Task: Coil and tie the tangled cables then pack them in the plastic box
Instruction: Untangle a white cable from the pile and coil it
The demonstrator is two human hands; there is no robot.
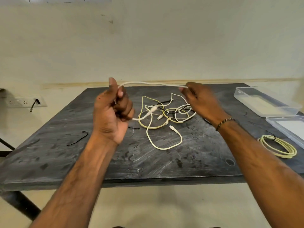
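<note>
A white cable stretches in the air between my two hands above the dark table. My left hand is fisted around one end, with the plug hanging out below the fist. My right hand pinches the cable farther along, and the rest drops into the tangle of yellow, white and black cables on the table's middle. A coiled yellow cable with a black tie lies at the right. The clear plastic box stands open at the far right, its lid beside it.
Loose black ties lie on the table at the left and near the tangle. A wall socket strip with a black plug is at the left. The table's front edge runs near my forearms.
</note>
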